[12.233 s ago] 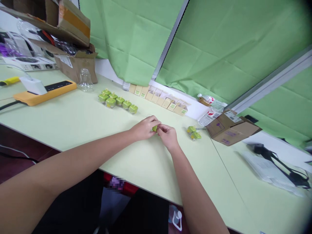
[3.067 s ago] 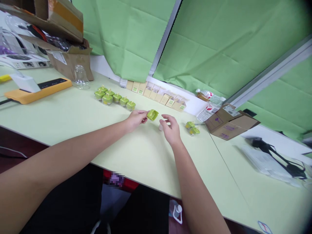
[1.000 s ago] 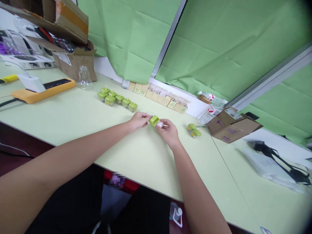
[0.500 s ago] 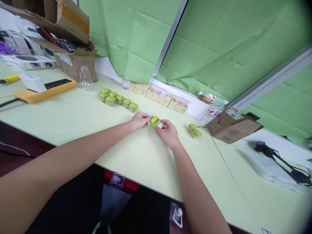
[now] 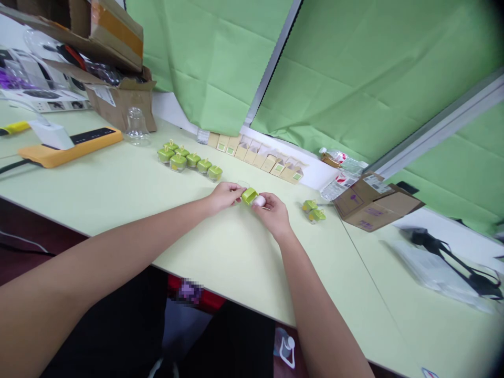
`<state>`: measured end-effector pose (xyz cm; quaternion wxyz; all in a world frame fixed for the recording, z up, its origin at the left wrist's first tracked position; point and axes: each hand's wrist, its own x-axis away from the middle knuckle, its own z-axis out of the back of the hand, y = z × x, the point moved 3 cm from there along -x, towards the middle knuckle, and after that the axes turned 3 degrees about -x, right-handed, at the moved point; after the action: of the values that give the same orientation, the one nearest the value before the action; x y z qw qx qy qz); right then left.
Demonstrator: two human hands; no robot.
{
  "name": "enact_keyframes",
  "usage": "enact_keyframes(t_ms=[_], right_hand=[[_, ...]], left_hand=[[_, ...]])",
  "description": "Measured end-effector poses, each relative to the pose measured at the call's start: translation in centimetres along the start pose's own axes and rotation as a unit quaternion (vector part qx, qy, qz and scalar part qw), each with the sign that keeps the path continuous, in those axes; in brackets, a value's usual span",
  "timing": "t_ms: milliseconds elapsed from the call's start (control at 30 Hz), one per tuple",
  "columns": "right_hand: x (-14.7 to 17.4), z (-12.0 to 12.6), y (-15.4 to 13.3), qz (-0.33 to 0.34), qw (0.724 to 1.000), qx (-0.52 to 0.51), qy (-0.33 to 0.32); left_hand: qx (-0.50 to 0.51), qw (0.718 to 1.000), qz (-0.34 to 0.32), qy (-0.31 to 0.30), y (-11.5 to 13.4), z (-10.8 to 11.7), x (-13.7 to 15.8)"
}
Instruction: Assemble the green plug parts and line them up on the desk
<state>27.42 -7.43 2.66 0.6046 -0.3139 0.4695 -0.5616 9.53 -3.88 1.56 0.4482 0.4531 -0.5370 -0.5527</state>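
My left hand (image 5: 225,196) pinches the edge of a small green lid (image 5: 249,196), its hollow side tilted towards me. In my right hand (image 5: 274,212), thumb and fingers are closed on a small white rounded block (image 5: 259,201), right up against the lid. Whether the block is partly inside the lid I cannot tell. Just behind my left fingertips a clear rim (image 5: 243,184) shows faintly. Farther left stand several small clear containers with green lids (image 5: 178,162). A few more green-lidded containers (image 5: 314,211) sit to the right of my right hand.
Small cardboard boxes (image 5: 252,152) line the wall at the back. An orange power strip (image 5: 79,147), a clear plastic dome-shaped piece (image 5: 137,128) and a large carton (image 5: 122,102) are at left. At right are plastic bottles (image 5: 339,185), an open carton (image 5: 374,202) and black straps (image 5: 452,262).
The white block has turned slightly in my right fingers and shows more of its face beside the green lid. My left hand stays nearly still.
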Motion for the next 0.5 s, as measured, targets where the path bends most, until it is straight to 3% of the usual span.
enact_keyframes(t_ms=[333, 500], right_hand=[[0.52, -0.35, -0.80, -0.066, 0.989, -0.136, -0.010], [0.51, -0.39, -0.97, -0.095, 0.970, -0.222, -0.022]], left_hand=[[0.003, 0.999, -0.032, -0.005, -0.57, -0.01, -0.59], [-0.002, 0.999, -0.032, -0.004, -0.32, -0.03, -0.43]])
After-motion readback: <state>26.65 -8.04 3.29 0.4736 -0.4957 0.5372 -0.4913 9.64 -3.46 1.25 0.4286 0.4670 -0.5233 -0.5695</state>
